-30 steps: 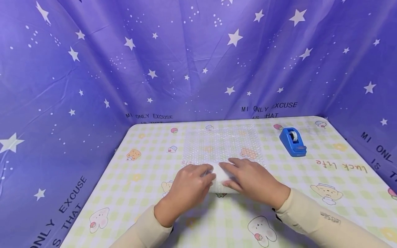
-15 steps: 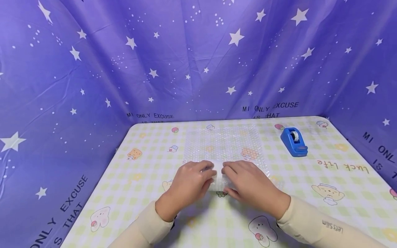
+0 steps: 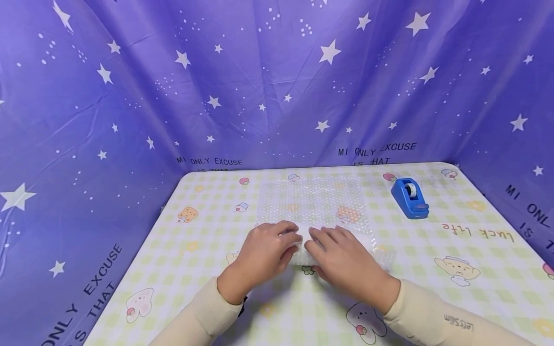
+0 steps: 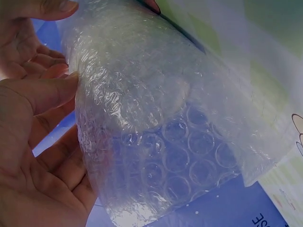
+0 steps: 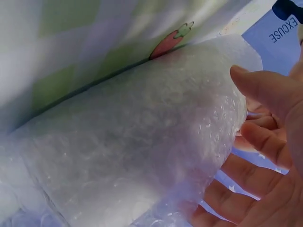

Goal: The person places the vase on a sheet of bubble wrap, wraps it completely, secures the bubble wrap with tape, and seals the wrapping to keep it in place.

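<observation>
Bubble wrap lies on the table, its far part a flat clear sheet (image 3: 307,197) and its near part a whitish roll (image 3: 302,258). My left hand (image 3: 261,252) holds the roll's left part from above, the thumb on the near side and the fingers bent over the far side. On the right part, my right hand (image 3: 346,262) grips likewise, fingertips close to those of the left. In the left wrist view, the layered wrap (image 4: 128,61) ends in a loose, flattened edge with large bubbles. Whatever lies inside the roll (image 5: 137,127) is hidden by the cloudy layers.
A blue tape dispenser (image 3: 409,198) with a roll of tape stands at the back right of the table. The tabletop (image 3: 173,259) has a green-and-white checked cover with cartoon prints. Purple curtains (image 3: 268,86) with stars hang round the back and sides.
The right hand first shifts right along the roll, then back left and a little nearer. More of the roll's right end shows beside it now. The left hand barely moves.
</observation>
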### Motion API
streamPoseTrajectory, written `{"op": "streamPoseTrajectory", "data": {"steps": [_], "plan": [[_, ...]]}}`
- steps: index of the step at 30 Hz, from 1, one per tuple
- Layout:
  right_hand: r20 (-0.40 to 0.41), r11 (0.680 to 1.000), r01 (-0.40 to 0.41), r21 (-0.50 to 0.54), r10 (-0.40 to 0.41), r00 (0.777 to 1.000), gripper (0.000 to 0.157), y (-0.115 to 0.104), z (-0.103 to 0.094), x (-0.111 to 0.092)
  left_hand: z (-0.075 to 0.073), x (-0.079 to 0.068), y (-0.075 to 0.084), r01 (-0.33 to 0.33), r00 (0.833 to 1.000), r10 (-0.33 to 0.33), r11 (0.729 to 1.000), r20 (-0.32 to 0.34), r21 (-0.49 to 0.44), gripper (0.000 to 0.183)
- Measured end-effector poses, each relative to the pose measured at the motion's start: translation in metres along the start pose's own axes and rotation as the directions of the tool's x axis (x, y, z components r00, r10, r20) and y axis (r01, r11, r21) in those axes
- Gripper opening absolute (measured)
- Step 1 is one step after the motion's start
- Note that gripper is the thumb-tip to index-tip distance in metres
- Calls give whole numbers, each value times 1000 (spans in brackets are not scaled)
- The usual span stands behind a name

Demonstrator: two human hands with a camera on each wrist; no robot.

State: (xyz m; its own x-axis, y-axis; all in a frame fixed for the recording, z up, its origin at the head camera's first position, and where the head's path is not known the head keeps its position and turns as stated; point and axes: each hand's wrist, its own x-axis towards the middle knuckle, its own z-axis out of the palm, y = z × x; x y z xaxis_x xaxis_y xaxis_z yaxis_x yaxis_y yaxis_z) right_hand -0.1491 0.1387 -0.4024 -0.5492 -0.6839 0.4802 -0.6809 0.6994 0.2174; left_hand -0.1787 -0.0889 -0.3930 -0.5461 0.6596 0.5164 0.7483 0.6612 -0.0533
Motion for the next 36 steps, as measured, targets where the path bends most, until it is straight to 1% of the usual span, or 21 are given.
{"op": "streamPoseTrajectory", "data": {"steps": [6, 13, 17, 28, 36], "plan": [[-18, 999, 9, -50, -10, 1000, 38, -2, 4, 0, 0, 1, -1, 19, 1000, -19, 999, 8, -31, 16], [-20, 997, 5, -79, -7, 1000, 35, -2, 7, -1, 3, 2, -3, 40, 999, -40, 997, 2, -71, 16], [-24, 996, 6, -89, -8, 1000, 37, -1, 8, -2, 4, 2, -4, 42, 999, -43, 996, -12, -79, 15], [-45, 996, 20, -92, -25, 999, 34, 2, 12, -2, 8, 2, -6, 37, 998, -43, 993, -54, -109, 16], [-60, 997, 24, -68, -28, 998, 30, 5, 15, -2, 9, 1, -6, 60, 997, -65, 990, -37, -125, 15]]}}
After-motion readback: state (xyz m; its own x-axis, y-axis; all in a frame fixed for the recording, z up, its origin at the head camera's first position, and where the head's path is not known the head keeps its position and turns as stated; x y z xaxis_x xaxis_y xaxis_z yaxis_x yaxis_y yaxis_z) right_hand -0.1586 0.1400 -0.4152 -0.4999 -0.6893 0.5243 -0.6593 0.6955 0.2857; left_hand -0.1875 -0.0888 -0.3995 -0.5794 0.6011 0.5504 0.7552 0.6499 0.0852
